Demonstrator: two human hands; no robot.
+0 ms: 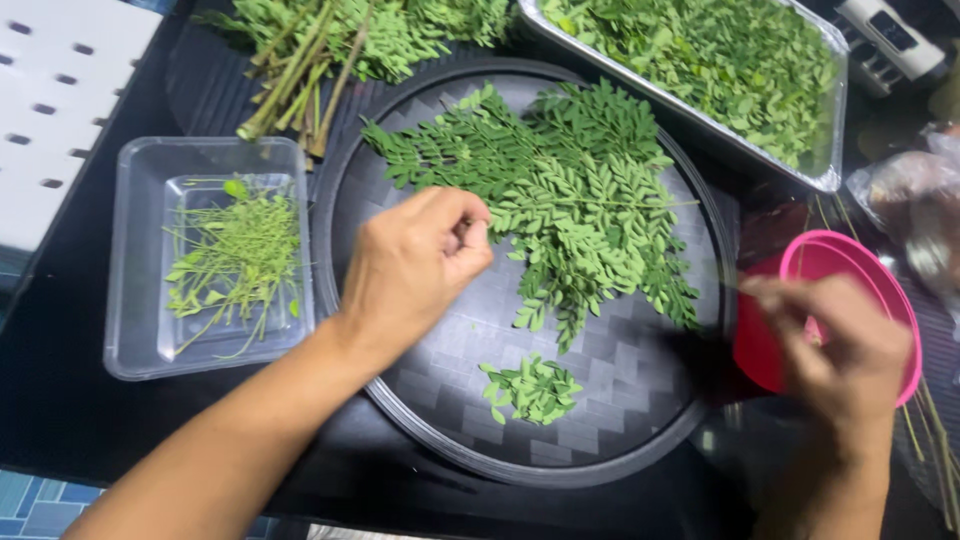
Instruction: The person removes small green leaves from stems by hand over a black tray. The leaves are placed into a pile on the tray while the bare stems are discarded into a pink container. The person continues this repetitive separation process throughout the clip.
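Note:
My left hand (415, 265) hovers over a round black woven tray (620, 420), its fingers pinched on the stem end of a leafy green sprig (570, 200) that lies spread across the tray. A small heap of plucked leaflets (532, 388) sits near the tray's front. My right hand (835, 345) is blurred over a pink bowl (850, 255) at the tray's right edge, fingers drawn together; what it holds I cannot make out.
A clear plastic tub (135, 260) with bare thin stems stands left of the tray. A foil pan (830, 160) full of loose leaves sits at the back right. A bundle of leafy stalks (310, 70) lies at the back. A white perforated board (60, 90) is far left.

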